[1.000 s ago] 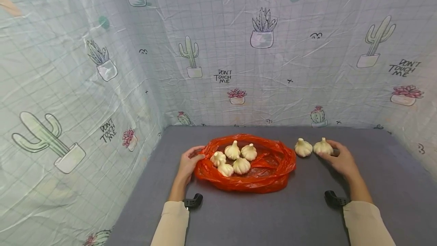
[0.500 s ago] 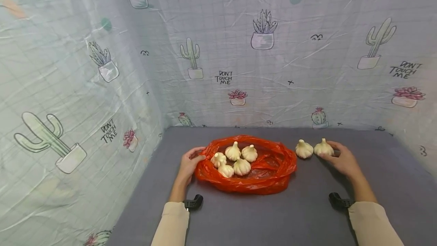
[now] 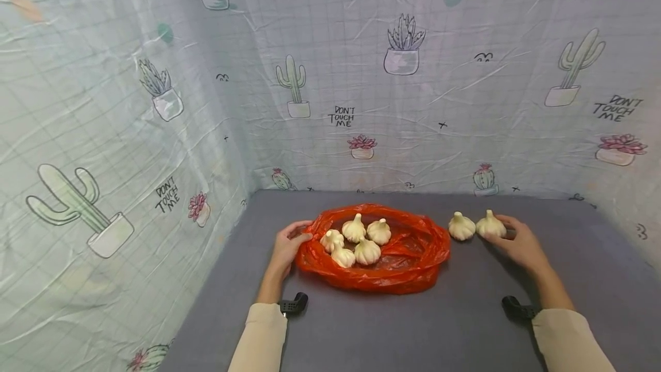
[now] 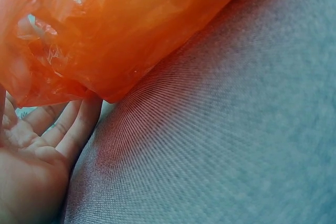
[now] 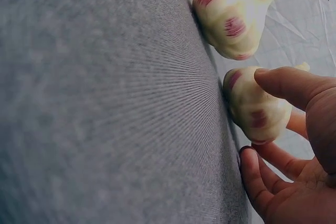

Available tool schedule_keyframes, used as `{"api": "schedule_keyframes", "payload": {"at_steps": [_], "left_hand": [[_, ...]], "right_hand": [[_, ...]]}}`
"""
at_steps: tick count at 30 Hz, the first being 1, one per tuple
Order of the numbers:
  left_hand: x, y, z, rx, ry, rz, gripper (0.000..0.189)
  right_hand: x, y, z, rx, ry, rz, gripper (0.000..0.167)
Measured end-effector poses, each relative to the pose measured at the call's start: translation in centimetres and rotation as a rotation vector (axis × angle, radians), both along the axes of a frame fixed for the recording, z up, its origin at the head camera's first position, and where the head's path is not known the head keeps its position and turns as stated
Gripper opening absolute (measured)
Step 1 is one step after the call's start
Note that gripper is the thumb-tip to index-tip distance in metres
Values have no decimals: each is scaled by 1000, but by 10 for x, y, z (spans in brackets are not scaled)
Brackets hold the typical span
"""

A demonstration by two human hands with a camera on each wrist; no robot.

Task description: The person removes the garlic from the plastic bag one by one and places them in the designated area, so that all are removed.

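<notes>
An orange-red plastic bag (image 3: 372, 285) lies spread open on the table, with several garlic bulbs (image 3: 353, 228) grouped in its left half. My left hand (image 3: 283, 250) holds the bag's left edge, thumb over the rim. In the left wrist view, the fingers of the left hand (image 4: 39, 156) reach behind the bag (image 4: 136, 35), their tips partly hidden. To the right of the bag, my right hand (image 3: 521, 244) grips a garlic bulb (image 3: 489, 227) between thumb and fingers; this bulb (image 5: 257, 111) rests on the table. Just left of it stands another garlic bulb (image 3: 461, 227).
The grey table (image 3: 382, 332) runs back to a cloth wall (image 3: 330, 90) printed with cacti. A similar cloth side (image 3: 119, 148) bounds the left. Black cameras sit on the left wrist (image 3: 294, 304) and right wrist (image 3: 518, 309).
My right wrist and forearm have shifted slightly to the right, while the fingers stay at the same bulb. The left hand and the bag have kept their places; the head view drifts a little.
</notes>
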State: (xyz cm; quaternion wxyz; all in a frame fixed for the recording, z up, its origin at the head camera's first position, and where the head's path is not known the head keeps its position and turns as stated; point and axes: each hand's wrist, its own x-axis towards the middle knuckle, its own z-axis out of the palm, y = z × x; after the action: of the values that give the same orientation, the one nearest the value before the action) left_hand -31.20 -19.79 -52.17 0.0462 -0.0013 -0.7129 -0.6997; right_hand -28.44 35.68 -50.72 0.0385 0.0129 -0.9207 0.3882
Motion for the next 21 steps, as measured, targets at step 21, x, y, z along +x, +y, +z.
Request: {"api": "schedule_keyframes", "payload": {"at_steps": [21], "left_hand": [[1, 0, 1, -9, -3, 1, 34]], "right_hand": [[19, -23, 43, 19, 172, -107, 69]]}}
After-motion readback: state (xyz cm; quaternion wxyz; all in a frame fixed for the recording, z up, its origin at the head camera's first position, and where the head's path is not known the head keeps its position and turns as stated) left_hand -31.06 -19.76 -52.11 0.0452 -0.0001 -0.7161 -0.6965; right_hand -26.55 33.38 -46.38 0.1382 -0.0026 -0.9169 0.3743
